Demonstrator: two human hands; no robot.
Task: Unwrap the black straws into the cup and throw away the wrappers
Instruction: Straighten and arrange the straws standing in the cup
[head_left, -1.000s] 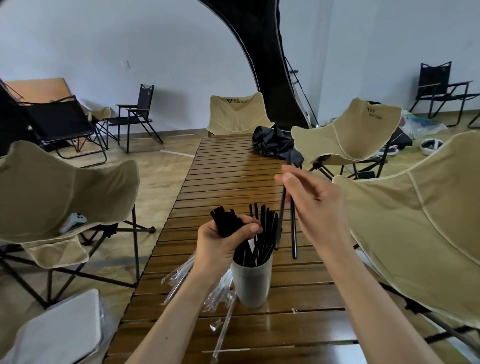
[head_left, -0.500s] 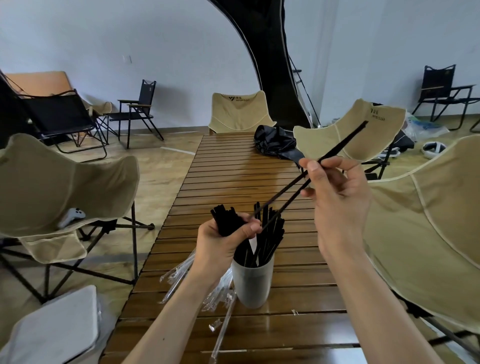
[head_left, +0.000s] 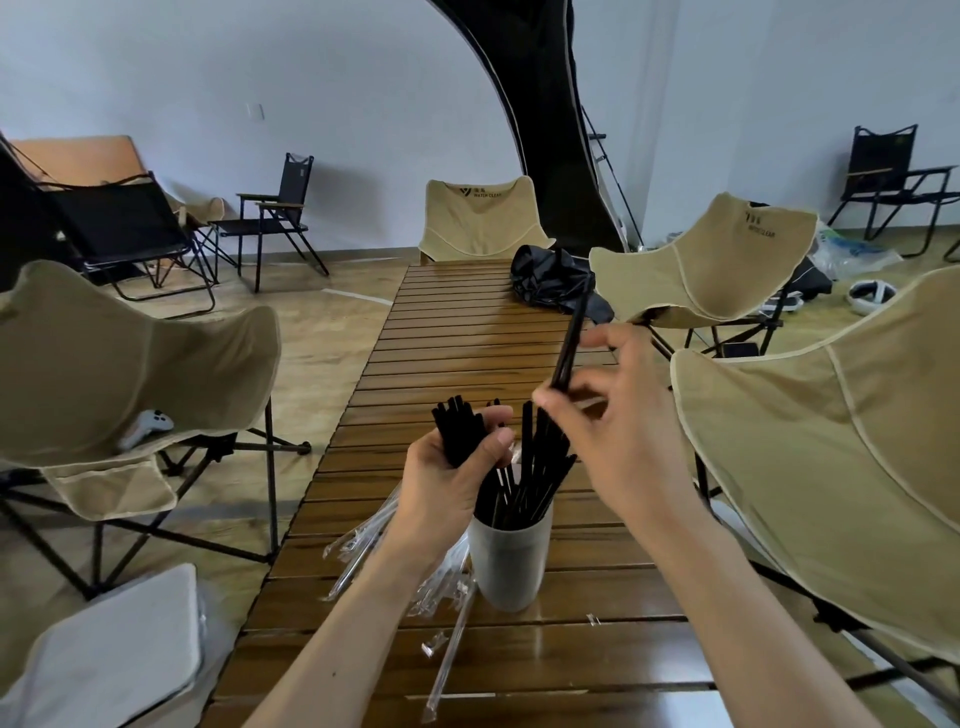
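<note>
A white cup stands on the slatted wooden table and holds several black straws. My left hand grips a bundle of black straws just left of the cup's mouth. My right hand is above and right of the cup and pinches two black straws that point up and away. Clear empty wrappers lie on the table left of the cup and in front of it.
Beige folding chairs stand at the left, the right, the far right and the table's far end. A black fabric bundle lies on the far part of the table. A white box sits at bottom left.
My right hand swung its two straws from hanging down, to slanting up to the right, to nearly upright above the cup. My left hand kept its bundle in place.
</note>
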